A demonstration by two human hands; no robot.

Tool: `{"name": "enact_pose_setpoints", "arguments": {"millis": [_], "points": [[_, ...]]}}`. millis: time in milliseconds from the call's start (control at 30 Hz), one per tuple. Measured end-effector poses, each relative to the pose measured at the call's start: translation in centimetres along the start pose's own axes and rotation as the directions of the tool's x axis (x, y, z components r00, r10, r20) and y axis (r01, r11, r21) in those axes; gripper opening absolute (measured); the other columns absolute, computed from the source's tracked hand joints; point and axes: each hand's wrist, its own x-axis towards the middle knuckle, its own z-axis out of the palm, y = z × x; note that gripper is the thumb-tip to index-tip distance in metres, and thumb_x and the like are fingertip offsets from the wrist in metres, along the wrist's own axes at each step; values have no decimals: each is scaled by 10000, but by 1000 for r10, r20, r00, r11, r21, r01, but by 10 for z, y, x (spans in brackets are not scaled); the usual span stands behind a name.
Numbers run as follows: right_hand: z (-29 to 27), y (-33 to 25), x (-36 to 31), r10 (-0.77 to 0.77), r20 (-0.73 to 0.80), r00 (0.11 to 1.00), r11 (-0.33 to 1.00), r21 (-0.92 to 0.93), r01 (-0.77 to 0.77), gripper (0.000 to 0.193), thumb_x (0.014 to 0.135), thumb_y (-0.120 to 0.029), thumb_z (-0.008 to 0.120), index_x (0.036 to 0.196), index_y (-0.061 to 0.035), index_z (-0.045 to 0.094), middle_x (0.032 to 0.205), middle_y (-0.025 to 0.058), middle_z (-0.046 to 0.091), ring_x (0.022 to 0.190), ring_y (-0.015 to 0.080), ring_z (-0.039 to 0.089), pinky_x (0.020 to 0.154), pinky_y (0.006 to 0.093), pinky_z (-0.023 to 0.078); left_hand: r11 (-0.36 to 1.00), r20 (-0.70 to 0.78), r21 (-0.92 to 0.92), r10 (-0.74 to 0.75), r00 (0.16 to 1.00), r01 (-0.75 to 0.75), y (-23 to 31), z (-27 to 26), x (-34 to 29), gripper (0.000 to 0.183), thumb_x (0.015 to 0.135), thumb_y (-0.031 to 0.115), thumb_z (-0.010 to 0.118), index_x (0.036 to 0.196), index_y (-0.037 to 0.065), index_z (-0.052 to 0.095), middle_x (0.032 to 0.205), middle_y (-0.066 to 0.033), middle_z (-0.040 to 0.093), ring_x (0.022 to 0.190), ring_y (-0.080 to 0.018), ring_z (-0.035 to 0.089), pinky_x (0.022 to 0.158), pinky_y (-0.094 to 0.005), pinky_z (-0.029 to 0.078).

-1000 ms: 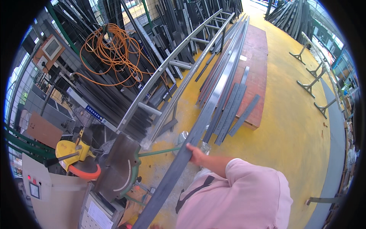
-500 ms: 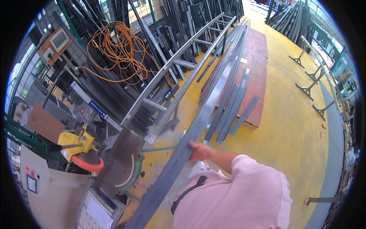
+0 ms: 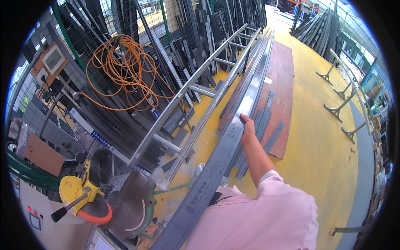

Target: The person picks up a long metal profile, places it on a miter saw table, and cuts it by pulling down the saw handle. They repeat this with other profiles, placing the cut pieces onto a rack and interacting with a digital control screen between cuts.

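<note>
A long grey metal profile [image 3: 212, 171] with dark printing on its face runs from the lower edge of the view up toward the far red platform. My right hand [image 3: 248, 127] grips it about midway, thumb on its upper face and fingers wrapped round the sides. My left hand is not in view. Left of the profile stands a cutting saw with a yellow head [image 3: 75, 193], a black-tipped handle and an orange blade guard [image 3: 98, 216]. The profile's near end is cut off by the frame edge.
A metal roller rack [image 3: 166, 143] stretches away on the left. More profiles and short offcuts [image 3: 274, 137] lie on the red platform [image 3: 283, 83]. An orange hose [image 3: 125, 79] hangs on the mesh fence. Low trestles [image 3: 335, 110] stand on the right.
My right hand has moved farther forward along the profile, with the arm stretched out more. The profile lies nearer my body, and its printed face now shows.
</note>
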Motion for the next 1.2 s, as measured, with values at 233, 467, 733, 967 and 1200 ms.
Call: {"name": "enact_pose_setpoints", "arguments": {"millis": [233, 467, 733, 967, 1200], "points": [[83, -28, -20, -20, 8, 1000, 996, -91, 21, 439, 927, -268, 450, 1135, 109, 539, 989, 221, 643, 914, 329, 636, 827, 423, 520, 999, 34, -8, -34, 999, 34, -19, 48, 76, 535, 872, 377, 640, 1294, 83, 491, 1206, -144, 583, 1100, -254, 549, 979, -448, 431], [99, -16, -14, -13, 11, 1000, 991, -132, 14, 420, 936, -255, 440, 1144, 93, 549, 1030, 221, 640, 961, 327, 635, 863, 424, 514, 999, 32, 16, -32, 999, 32, -6, 61, 116, 518, 877, 380, 628, 1279, 80, 499, 1207, -140, 583, 1104, -258, 548, 981, -453, 429], [123, 9, -14, -19, 23, 1000, 991, -130, 21, 418, 946, -260, 428, 1140, 86, 559, 1011, 202, 656, 932, 302, 651, 842, 412, 531, 1000, 32, 9, -29, 999, 29, 12, 55, 148, 499, 884, 384, 615, 1262, 76, 508, 1208, -135, 583, 1110, -264, 546, 983, -459, 426], [127, 44, -13, 51, 72, 996, 993, -114, -42, 404, 947, -258, 429, 1124, 78, 569, 1015, 208, 645, 977, 332, 631, 873, 440, 505, 999, 44, -10, -30, 999, 31, 22, 45, 173, 485, 890, 388, 604, 1247, 72, 517, 1210, -132, 584, 1115, -269, 545, 985, -464, 423], [109, 96, 12, 141, 8, 990, 987, -84, -140, 401, 947, -260, 430, 1124, 78, 557, 1001, 211, 647, 945, 356, 639, 867, 466, 511, 999, 57, -10, -47, 997, 48, 30, 28, 178, 471, 895, 391, 592, 1232, 68, 525, 1211, -128, 584, 1119, -273, 544, 987, -469, 421]]}}
